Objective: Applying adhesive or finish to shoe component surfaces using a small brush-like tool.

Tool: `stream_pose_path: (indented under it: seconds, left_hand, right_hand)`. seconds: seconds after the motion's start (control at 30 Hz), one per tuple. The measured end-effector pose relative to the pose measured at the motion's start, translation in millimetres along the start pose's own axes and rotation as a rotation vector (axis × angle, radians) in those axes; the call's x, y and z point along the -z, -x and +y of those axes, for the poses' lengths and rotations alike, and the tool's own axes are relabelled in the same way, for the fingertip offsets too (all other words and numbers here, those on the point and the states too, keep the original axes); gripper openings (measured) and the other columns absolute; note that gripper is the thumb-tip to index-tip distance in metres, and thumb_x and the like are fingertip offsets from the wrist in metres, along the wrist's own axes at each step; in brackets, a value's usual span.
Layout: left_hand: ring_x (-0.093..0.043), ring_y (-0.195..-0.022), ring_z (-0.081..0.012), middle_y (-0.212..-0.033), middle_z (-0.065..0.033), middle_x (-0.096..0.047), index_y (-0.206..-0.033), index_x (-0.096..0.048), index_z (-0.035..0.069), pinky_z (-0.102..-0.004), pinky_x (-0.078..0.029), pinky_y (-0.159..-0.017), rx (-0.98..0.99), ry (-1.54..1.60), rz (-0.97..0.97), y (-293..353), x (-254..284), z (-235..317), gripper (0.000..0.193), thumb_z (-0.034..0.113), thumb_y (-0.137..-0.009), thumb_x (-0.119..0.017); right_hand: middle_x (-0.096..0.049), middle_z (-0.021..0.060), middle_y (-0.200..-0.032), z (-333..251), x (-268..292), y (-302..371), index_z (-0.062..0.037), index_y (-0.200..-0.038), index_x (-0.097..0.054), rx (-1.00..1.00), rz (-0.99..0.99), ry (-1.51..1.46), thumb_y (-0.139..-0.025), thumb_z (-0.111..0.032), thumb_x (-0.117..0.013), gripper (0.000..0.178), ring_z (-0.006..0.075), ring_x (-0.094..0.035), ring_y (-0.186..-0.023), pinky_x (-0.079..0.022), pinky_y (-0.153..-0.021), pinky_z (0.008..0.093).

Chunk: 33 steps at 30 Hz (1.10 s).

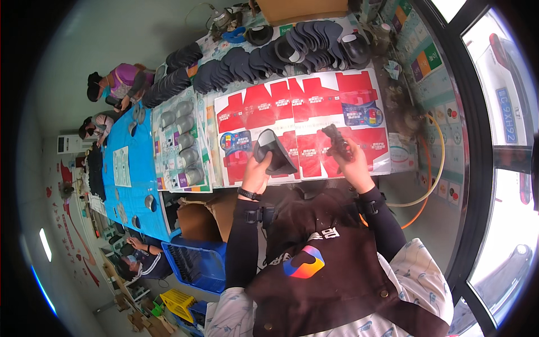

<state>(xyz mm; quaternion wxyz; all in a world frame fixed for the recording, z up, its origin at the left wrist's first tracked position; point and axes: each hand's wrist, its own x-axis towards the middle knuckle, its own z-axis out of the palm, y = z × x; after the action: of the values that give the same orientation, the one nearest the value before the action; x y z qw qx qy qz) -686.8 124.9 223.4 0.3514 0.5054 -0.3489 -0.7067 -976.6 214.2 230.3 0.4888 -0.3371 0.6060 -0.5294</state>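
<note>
My left hand (256, 175) grips a dark, curved cup-shaped piece (282, 161) with a pale patch at its upper end, the thumb pressed on its inner face. My right hand (356, 168) is wrapped round a dark, stained spray gun (335, 137), its head tilted up and to the left. Both hands are over red printed cardboard sheets (314, 121) spread on the table. Behind the sheets, long overlapping rows of similar dark curved pieces (238, 64) line the table. Where the gun's hose joins is hidden.
Grey cup-shaped pieces (184, 124) lie in rows left of the sheets. A blue-covered table (143, 174) stands further left, with co-workers (124, 81) along it. Yellow and orange hoses (442, 163) hang at the right. A blue crate (199, 267) and cardboard box (197, 222) sit below left.
</note>
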Motion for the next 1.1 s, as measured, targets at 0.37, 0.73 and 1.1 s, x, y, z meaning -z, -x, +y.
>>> stream_pose_path:
  seconds: [0.37,0.73,1.1]
  left_hand:
    - [-0.073,-0.1,-0.0327,-0.107,-0.0192,-0.075,-0.122,-0.06,-0.003,-0.0421,-0.057,-0.086,-0.214,-0.866,0.164,7.3,-34.2,24.1,0.037,0.017,-0.092,-0.069]
    - [-0.064,-0.095,-0.0514,-0.098,-0.0342,-0.065,-0.121,-0.046,-0.011,-0.0554,-0.053,-0.083,-0.404,-1.078,0.094,-27.0,-21.4,29.8,0.04,0.006,-0.086,-0.057]
    - [-0.067,-0.109,-0.0432,-0.11,-0.0254,-0.072,-0.115,-0.065,-0.002,-0.0483,-0.052,-0.093,0.103,-0.744,0.036,-127.2,132.3,-81.8,0.035,0.026,-0.093,-0.066]
  right_hand:
    - [-0.075,0.007,-0.095,21.9,31.4,3.3,-0.0018,-0.116,-0.063,-0.145,0.04,-0.035,-0.093,-0.003,-0.069,0.023,0.0095,-0.069,-0.074,-0.051,-0.05,0.0253]
    - [-0.074,0.0015,-0.099,8.7,-9.8,16.6,-0.0043,-0.122,-0.067,-0.221,0.111,0.07,-0.094,-0.01,-0.074,0.029,0.0081,-0.068,-0.082,-0.054,-0.055,0.0235]
    - [-0.07,0.0044,-0.084,-1.9,-60.4,14.0,-0.0016,-0.125,-0.068,-0.289,0.107,0.313,-0.09,-0.012,-0.077,0.038,0.0085,-0.062,-0.068,-0.051,-0.063,0.0301]
